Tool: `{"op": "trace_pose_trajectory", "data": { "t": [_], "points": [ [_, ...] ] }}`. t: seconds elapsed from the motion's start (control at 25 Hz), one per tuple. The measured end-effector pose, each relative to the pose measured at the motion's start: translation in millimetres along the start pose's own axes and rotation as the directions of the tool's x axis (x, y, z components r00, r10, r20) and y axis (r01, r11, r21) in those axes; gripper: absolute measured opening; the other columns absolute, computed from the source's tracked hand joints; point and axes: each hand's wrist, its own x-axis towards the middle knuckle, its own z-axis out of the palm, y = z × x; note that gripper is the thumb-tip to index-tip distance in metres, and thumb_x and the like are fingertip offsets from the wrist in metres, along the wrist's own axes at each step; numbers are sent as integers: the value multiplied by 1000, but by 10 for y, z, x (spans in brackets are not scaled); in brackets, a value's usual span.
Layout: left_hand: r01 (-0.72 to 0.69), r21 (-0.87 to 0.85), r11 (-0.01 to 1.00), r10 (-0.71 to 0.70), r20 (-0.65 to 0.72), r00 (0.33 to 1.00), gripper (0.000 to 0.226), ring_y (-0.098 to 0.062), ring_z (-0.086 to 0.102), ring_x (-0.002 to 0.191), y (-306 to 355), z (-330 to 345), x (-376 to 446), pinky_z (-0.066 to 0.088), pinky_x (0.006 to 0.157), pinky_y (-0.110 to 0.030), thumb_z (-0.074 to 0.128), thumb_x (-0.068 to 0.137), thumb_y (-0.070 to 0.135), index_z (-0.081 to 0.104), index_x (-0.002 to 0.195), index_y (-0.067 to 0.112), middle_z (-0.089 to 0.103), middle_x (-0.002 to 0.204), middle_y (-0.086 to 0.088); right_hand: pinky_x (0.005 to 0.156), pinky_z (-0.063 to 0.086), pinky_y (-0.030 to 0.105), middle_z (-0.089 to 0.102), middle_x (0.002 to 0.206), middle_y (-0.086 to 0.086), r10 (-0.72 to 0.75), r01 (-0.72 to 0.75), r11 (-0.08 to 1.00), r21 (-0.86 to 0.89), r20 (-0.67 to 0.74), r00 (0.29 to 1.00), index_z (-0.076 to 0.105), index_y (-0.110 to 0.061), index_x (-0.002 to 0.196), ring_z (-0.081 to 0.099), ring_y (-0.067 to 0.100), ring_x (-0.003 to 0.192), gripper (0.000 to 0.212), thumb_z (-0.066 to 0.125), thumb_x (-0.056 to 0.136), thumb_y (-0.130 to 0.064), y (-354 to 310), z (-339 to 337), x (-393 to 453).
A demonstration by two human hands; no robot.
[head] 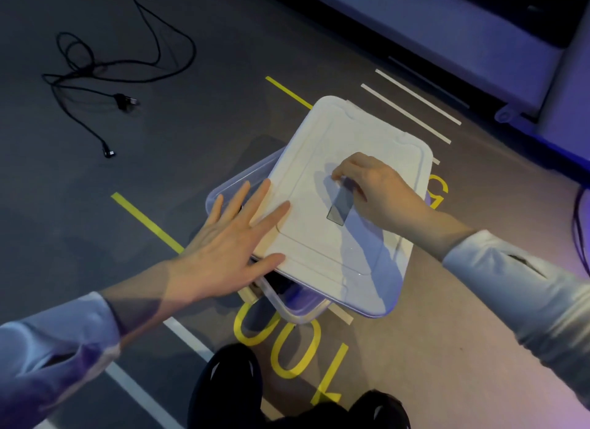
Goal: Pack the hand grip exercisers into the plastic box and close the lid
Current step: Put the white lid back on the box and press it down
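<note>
White lid (351, 186) sits askew, hiding the box's (236, 181) contents.

Left hand (228, 237): flat, fingers straight and spread, palm down, forearm reaching in from lower left in pale sleeve. Right hand (373, 189): fingers curled, thumb and fingertips pinched together, wrist bent, forearm entering from right, sleeve pale.

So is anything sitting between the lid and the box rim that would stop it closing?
Nothing visible does. The lid lies skewed over the plastic box, whose rim shows bare at the left and near corners. The left hand rests flat on the lid's edge; the right hand pinches its handle. The box's inside is mostly hidden.
</note>
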Motion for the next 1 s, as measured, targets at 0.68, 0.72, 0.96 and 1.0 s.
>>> {"op": "trace_pose_trajectory", "data": {
  "t": [0.68,0.72,0.96,1.0],
  "points": [
    [55,-218,974,-67,-49,997,67,-11,47,87,-478,-137,-42,38,88,-29,30,88,41,-1,147,30,-5,154,10,79,46,36,57,113,5,-119,114,985,-126,-29,993,59,-15,112,53,27,98,22,54,91,-17,-124,195,-158],
    [58,-230,972,-70,-45,997,67,-9,46,82,-475,-135,-33,37,85,-28,31,88,39,0,147,30,-3,154,10,88,44,38,53,121,5,-46,43,998,-56,-62,997,55,-18,117,50,27,108,27,51,92,-25,-100,222,-172],
    [106,-289,951,-139,-97,985,66,-11,51,93,-435,-68,-36,38,82,-30,37,87,51,17,144,25,22,146,4,107,17,60,11,156,10,631,-620,773,-135,60,774,6,-37,148,10,38,142,69,20,88,-67,458,166,-184],
    [113,-272,956,-144,-98,985,71,-17,44,110,-438,-54,-31,40,90,-34,33,83,56,16,144,25,21,146,4,105,22,59,17,154,12,626,-615,778,-125,84,775,5,-37,148,17,40,139,70,20,87,-67,528,160,-206]
  ]
}}
